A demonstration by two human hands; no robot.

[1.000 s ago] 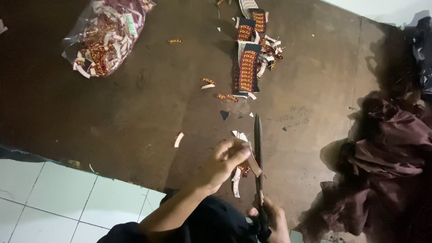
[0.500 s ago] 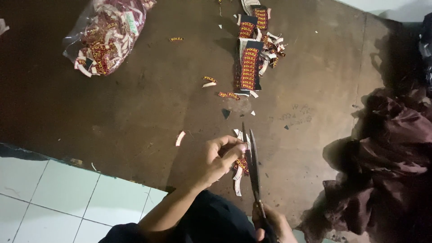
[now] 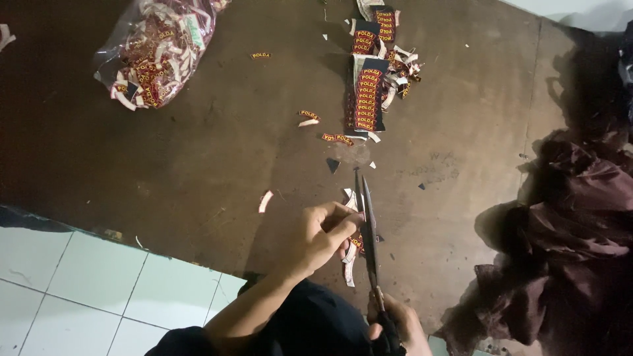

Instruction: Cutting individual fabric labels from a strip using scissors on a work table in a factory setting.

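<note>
Scissors [image 3: 366,231] — tips away (near-vertical axis)

Open dark tabletop [image 3: 198,165] left of the left hand [image 3: 323,234] and scissors [image 3: 368,231], blocked far left by a plastic bag of scraps [image 3: 155,49], ahead by stacked label strips [image 3: 369,92], right by bunched maroon cloth [image 3: 573,244].

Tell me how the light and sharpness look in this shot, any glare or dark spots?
Head view: dim, light from the upper left; the plastic bag shows mild glare, the cloth heap sinks into shadow at right. Left hand and scissors are fairly sharp; the right hand is dark and cut by the bottom edge.
</note>
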